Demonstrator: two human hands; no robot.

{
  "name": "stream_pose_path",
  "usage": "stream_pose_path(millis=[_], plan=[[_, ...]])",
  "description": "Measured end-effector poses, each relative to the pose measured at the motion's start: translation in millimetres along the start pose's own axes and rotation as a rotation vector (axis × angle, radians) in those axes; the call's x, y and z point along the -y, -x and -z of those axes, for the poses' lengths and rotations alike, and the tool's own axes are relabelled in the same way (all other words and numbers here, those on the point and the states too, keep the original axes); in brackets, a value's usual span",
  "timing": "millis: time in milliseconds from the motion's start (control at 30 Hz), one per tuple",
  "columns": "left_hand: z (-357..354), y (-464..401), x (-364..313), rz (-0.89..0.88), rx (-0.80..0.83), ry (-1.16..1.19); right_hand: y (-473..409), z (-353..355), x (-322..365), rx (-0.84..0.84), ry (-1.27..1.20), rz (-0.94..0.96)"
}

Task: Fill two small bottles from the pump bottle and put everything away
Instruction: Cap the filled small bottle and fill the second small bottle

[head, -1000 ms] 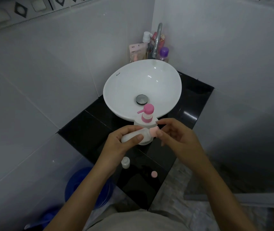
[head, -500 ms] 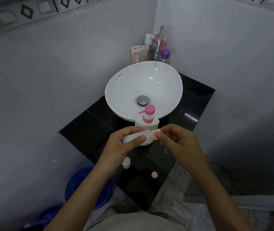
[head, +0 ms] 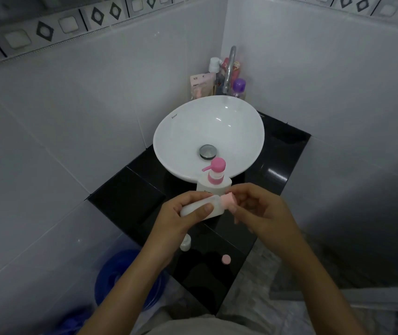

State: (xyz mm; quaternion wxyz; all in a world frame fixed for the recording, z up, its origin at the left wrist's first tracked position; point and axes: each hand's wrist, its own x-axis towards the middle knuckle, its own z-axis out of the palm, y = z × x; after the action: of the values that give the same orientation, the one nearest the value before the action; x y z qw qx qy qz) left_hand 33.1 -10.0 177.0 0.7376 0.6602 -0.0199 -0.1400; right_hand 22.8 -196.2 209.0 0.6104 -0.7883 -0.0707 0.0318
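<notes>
My left hand [head: 181, 218] holds a small white bottle [head: 213, 207] on its side above the black counter [head: 130, 201]. The fingers of my right hand [head: 263, 211] pinch the pink cap [head: 227, 199] at that bottle's mouth. Just behind stands the white pump bottle [head: 213, 183] with its pink pump head, upright at the basin's front edge. A second small white bottle [head: 185, 243] stands uncapped on the counter under my left wrist, partly hidden. Its loose pink cap [head: 226, 259] lies on the counter to the right of it.
A white bowl basin [head: 176, 131] with a metal drain sits on the counter in the tiled corner. Behind it stand a chrome tap [head: 230, 66] and several toiletry bottles. A blue bucket [head: 113, 279] is on the floor at the lower left.
Both hands stay together at the small bottle; my right fingers have shifted around the pink cap. The view has tilted slightly.
</notes>
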Motion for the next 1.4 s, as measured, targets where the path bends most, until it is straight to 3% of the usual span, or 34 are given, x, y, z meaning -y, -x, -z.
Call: stream_pose_path(millis=[100,267,400,567,667,800,1033,1200,1400], plan=[[-1,1,0,0.002,0.018,-0.001,-2,-5,1,-0.097,0.048,-0.062],[-1,1,1,0.009,0.007,-0.002,1,4,3,0.019,-0.051,-0.001],[0,1,1,0.007,0.013,-0.006,-1,-2,4,-0.070,0.036,-0.060],[0,0,-1,-0.002,0.007,0.009,2,1,4,0.005,0.027,0.000],[0,0,-2,-0.013,0.010,0.000,0,-3,2,-0.081,0.066,-0.054],[-1,0,-3,-0.010,0.011,0.016,1,0,4,-0.003,-0.040,-0.017],[-4,-1,-2,0.004,0.002,0.019,0,0,3,-0.053,-0.100,-0.057],[-4,-1,-2,-0.014,-0.017,0.038,1,1,2,-0.008,-0.045,-0.045],[-11,0,3,-0.047,-0.090,0.066,3,-10,-4,-0.126,-0.099,-0.081]])
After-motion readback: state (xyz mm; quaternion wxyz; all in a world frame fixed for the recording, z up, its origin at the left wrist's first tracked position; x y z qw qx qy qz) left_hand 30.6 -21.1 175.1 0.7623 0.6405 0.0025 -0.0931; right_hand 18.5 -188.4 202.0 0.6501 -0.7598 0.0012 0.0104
